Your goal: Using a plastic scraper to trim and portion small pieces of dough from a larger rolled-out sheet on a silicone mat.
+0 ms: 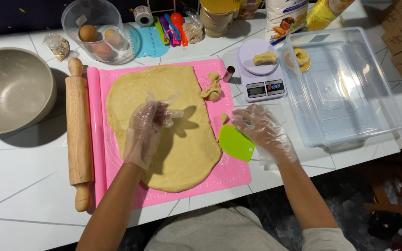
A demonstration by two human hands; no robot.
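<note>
Presently: rolled dough sheet, long axis running away from the person, left hand on it, right hand at its right edge

Item 1, pink mat [219,179]: lies flat on the white tiled counter [24,186] and carries the dough.

Item 2, dough sheet [182,158]: rolled flat, pale yellow, longer front to back than across; it sits square in front of the person, between the two hands.

Item 3, rolling pin [79,135]: wooden, lying parallel to the sheet along the mat's left edge, untouched.

Item 4, left hand [147,128]: in a clear plastic glove, resting over the middle of the sheet, fingers curled loosely down onto the dough; whether it pinches any dough cannot be told.

Item 5, right hand [261,130]: gloved likewise, just off the sheet's right edge, fingers closed on the green scraper [236,143], whose curved blade touches that edge.

Item 6, dough scraps [211,87]: small heap at the mat's far right corner, nearer the right hand.

Item 7, kitchen scale [261,69]: beyond the right hand, bearing a dough piece [264,58]
</note>
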